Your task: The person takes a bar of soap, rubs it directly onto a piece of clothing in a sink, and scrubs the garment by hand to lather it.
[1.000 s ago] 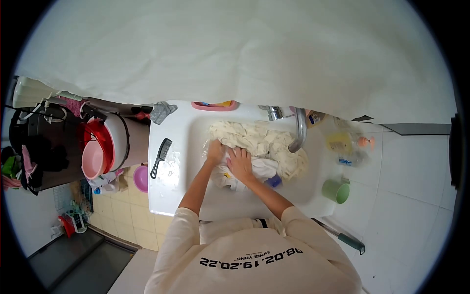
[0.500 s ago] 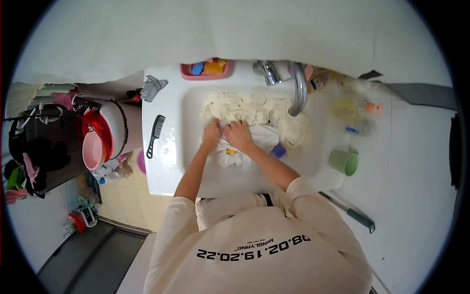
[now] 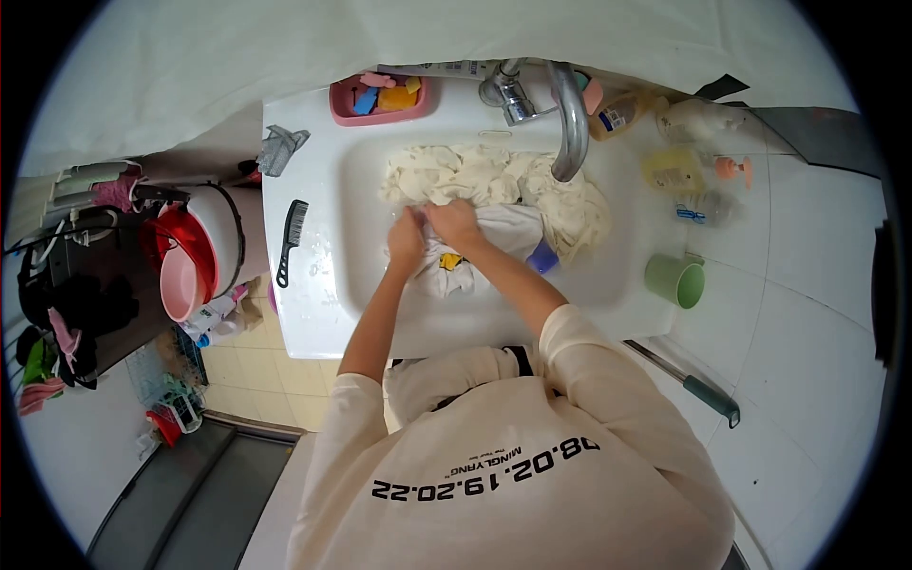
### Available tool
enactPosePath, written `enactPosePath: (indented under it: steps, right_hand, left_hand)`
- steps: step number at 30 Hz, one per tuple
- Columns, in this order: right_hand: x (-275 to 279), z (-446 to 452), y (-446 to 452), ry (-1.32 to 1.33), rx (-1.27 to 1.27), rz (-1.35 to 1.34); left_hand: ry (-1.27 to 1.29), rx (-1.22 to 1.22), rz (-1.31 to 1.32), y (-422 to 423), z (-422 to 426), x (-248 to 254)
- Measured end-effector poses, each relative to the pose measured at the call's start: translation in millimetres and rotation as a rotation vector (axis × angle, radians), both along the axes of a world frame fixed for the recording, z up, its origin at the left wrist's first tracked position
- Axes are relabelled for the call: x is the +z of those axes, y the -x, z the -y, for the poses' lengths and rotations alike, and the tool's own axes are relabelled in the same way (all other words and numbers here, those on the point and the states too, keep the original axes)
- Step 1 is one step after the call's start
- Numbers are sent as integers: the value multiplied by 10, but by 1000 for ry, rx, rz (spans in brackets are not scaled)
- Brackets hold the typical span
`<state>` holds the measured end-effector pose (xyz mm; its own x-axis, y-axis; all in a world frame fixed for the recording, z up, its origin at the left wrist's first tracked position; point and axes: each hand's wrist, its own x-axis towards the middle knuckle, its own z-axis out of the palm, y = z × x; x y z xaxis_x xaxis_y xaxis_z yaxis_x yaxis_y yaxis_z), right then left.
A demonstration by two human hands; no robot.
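Note:
In a white sink [image 3: 608,285], my left hand [image 3: 407,239] and my right hand [image 3: 453,224] are close together. Both have their fingers bent into a white garment [image 3: 508,230] with a yellow patch and a bluish-purple part. The fingertips are partly hidden in the fabric, but each hand looks closed on it. Just beyond the hands lies bunched cream cloth [image 3: 456,171], which spreads round to the right under the metal faucet [image 3: 570,133].
A black comb [image 3: 293,242] and a grey cloth [image 3: 282,149] lie on the left ledge. At the back stands a pink tray [image 3: 380,114] with sponges. Bottles [image 3: 673,172] and a green cup [image 3: 676,280] line the right, near a green-handled tool [image 3: 711,399]. Buckets [image 3: 214,242] stand left.
The view has shifted, so the sink sits higher in the picture. My hands have drawn closer together on the white garment, my right hand moving left towards my left.

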<state>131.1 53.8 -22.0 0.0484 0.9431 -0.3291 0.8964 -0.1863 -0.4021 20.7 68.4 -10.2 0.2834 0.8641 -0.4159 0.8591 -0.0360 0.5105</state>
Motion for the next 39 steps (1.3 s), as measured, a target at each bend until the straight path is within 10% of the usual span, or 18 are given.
enactPosePath:
  steps: [7,11,14,20,22,24,29,32,34,38,39]
  right_hand:
    - [229,124,-405,-262,461,-19]
    - [-25,61,-114,-532,123,132]
    - [-123,72,196,-330,-128,509]
    - [-232,-46,223,62,208,588]
    - [-223,-143,164,56,119,447]
    - [-148,-127,14,-31,-473,-378]
    - [20,-99,-131,71,-121,-219]
    - [35,55,-109,-297,-6,-70]
    - [62,150,-183,-554,286,197]
    - [183,174,-301,-355,53,65]
    - [212,190,-335,-311,37,-50]
  left_hand:
    - [-338,-182,-64,-88,5,-96]
    - [-628,-364,-127,-89,-44,-122]
    - [-714,-473,-374,-140,-103,-108]
    - [-582,-361,-573,-210,-62,-128]
    - [-612,-328,-372,-173,-139,-232]
    - [-480,-229,-237,-194,-200,-254]
    - [-193,12,76,-139,-187,-104]
    - [-194,-82,162,-54,-212,-124]
    - [-708,-358,164,-56,-251,-201]
    - [-725,-312,153,-97,-271,-148]
    - [-302,-122,289,-81,-258,-71]
